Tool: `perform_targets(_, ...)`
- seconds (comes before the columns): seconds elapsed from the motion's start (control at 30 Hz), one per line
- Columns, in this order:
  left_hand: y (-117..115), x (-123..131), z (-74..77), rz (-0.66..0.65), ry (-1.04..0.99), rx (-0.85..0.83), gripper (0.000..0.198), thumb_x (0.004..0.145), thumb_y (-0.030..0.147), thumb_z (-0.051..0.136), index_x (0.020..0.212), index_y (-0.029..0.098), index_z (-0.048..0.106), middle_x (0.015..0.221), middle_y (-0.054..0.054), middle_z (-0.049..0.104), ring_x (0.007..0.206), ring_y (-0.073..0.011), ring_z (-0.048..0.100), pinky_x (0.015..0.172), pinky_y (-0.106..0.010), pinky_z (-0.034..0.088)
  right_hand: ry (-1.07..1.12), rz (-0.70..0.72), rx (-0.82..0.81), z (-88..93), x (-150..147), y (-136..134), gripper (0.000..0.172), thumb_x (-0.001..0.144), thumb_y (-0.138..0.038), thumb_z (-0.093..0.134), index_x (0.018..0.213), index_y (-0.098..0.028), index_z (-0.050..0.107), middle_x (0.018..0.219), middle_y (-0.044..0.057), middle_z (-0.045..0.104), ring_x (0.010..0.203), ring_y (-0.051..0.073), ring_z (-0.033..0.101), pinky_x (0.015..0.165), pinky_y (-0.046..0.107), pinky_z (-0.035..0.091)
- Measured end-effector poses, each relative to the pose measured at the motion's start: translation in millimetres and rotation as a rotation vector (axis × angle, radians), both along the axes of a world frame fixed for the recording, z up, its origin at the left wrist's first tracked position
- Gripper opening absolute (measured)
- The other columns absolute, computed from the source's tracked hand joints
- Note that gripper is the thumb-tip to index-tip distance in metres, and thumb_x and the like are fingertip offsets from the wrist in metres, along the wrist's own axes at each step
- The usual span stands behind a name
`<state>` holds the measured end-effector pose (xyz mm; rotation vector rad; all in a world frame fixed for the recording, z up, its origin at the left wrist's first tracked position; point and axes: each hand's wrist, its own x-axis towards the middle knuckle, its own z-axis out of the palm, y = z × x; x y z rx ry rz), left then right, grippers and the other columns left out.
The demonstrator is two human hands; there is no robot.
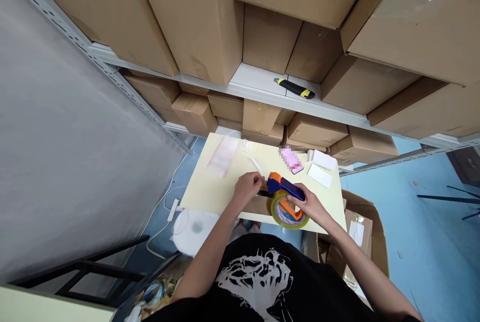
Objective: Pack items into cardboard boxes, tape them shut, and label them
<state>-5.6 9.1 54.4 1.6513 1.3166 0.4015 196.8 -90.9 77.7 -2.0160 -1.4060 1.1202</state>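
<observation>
My right hand [308, 204] grips a blue and orange tape dispenser [287, 187] with a wide roll of clear yellowish tape [275, 212] on it. The dispenser hangs over a small brown cardboard box [258, 205] near the table's front edge. Left of the dispenser's orange end, my left hand [249, 184] is closed above the box, thumb and fingertips pinched together. What its fingertips hold, if anything, is too small to make out. The dispenser and roll hide the box's right part.
On the pale yellow table [198, 187] are a pink phone [291, 159], white cards [319, 175] and clear plastic packaging [224, 154]. Behind stands a shelf [258, 79] of boxes with a black and yellow cutter [294, 88]. A white stool [193, 232] is front left, a large carton [378, 232] right.
</observation>
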Motion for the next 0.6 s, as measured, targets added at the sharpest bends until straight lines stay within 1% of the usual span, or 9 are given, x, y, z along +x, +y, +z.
perform_targets(0.07,-2,-2,-2.1,0.023,-0.077,-0.033,0.029,0.08,0.034,0.044,0.054,0.02,0.043,0.051,0.003,0.046,0.052,-0.0123,0.043,0.052,-0.024,0.029,-0.036,0.062,-0.014,10.6,-1,2,0.047,0.074,-0.054,0.059,0.107,-0.021,0.053,0.097,0.007,0.067,0.087,0.024,0.065,0.072,0.036,0.052)
perform_targets(0.17,-8,-7,-5.0,0.081,-0.17,-0.059,0.03,0.081,0.036,0.042,0.055,0.02,0.04,0.052,0.004,0.042,0.053,-0.0115,0.04,0.053,-0.024,0.029,-0.152,0.177,0.006,32.6,-1,3,0.053,0.072,-0.054,0.063,0.113,-0.022,0.052,0.098,0.008,0.067,0.084,0.025,0.065,0.067,0.034,0.052)
perform_targets(0.27,-16,-9,-9.4,0.11,-0.209,-0.042,0.032,0.082,0.038,0.041,0.055,0.02,0.036,0.052,0.005,0.037,0.052,-0.0109,0.037,0.052,-0.024,0.027,-0.322,0.277,0.057,52.3,-1,5,0.057,0.072,-0.053,0.063,0.119,-0.025,0.05,0.102,0.008,0.066,0.083,0.025,0.065,0.066,0.034,0.05)
perform_targets(0.33,-21,-9,-15.5,0.117,-0.222,-0.019,0.034,0.083,0.039,0.04,0.055,0.021,0.032,0.052,0.005,0.034,0.051,-0.0107,0.035,0.052,-0.024,0.026,-0.4,0.347,0.087,58.1,-1,6,0.057,0.073,-0.053,0.062,0.122,-0.025,0.049,0.106,0.009,0.065,0.085,0.026,0.065,0.068,0.035,0.05)
perform_targets(0.4,-27,-8,-24.4,0.117,-0.227,0.019,0.034,0.084,0.038,0.039,0.055,0.021,0.03,0.052,0.005,0.033,0.051,-0.0109,0.034,0.052,-0.025,0.026,-0.444,0.419,0.106,56.3,-1,7,0.057,0.075,-0.051,0.061,0.124,-0.025,0.048,0.107,0.009,0.065,0.088,0.026,0.064,0.071,0.035,0.049)
perform_targets(0.47,-31,-8,-34.4,0.114,-0.223,0.067,0.034,0.084,0.037,0.038,0.056,0.021,0.029,0.052,0.005,0.032,0.052,-0.0113,0.036,0.054,-0.025,0.027,-0.484,0.471,0.116,48.7,-2,7,0.059,0.076,-0.051,0.06,0.127,-0.026,0.047,0.106,0.009,0.065,0.09,0.026,0.063,0.073,0.035,0.049)
perform_targets(0.6,-30,-8,-50.5,0.093,-0.17,0.201,0.033,0.087,0.035,0.034,0.058,0.021,0.029,0.057,0.004,0.037,0.058,-0.0125,0.041,0.062,-0.026,0.031,-0.583,0.499,0.149,31.4,-3,7,0.061,0.077,-0.054,0.057,0.129,-0.023,0.046,0.106,0.01,0.065,0.093,0.027,0.063,0.074,0.036,0.049)
